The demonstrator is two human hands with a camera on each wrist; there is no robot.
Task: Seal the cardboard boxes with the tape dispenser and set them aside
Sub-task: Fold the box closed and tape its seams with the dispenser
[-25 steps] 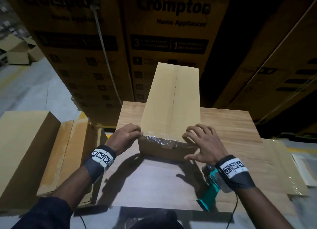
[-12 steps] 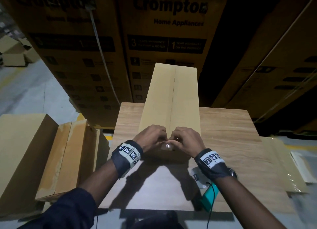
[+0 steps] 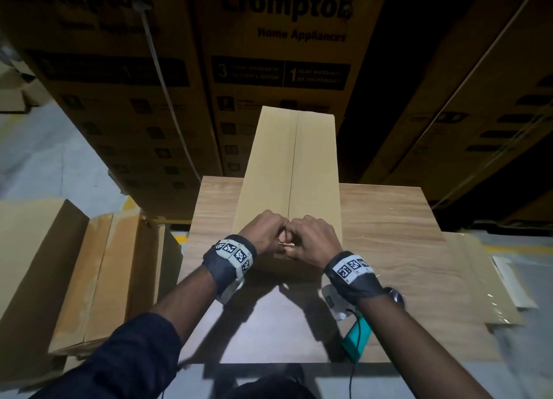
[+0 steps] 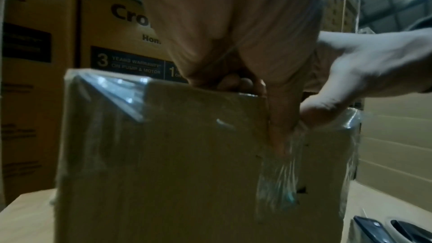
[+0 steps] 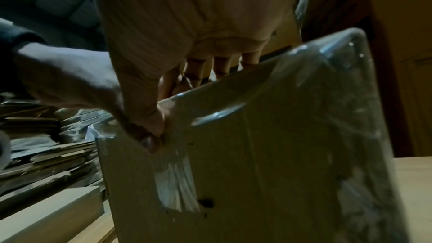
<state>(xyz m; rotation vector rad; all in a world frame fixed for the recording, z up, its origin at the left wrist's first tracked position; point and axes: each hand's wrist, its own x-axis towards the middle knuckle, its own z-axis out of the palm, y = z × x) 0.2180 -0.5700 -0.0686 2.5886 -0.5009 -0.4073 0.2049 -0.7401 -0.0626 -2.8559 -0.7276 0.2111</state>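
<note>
— On the wooden table [image 3: 389, 219], where does the cardboard box [image 3: 287, 165] lie?

— Lengthwise, its far end reaching past the table's back edge toward the stacked printed cartons [image 3: 278, 54]. Its top seam runs straight away from the person, and clear tape [image 4: 278, 169] crosses the near end face.

— And the hands?

— Both meet at the middle of the near top edge. The left hand [image 3: 263, 232] has its fingers curled over the edge, thumb pressed down on the tape strip at the front face. The right hand [image 3: 311, 241] sits touching it, fingers bent over the top, thumb pushed against the same strip. Each grip is curled onto the box edge and tape; neither is spread flat.

— Where is the tape dispenser [image 3: 357, 337]?

— Near the table's front edge, under the right forearm, its teal handle showing. No hand touches it.

— Anything else about?

— Two plain cartons [image 3: 98, 279] stand on the floor left of the table, and flattened cardboard [image 3: 478, 279] lies to the right.
</note>
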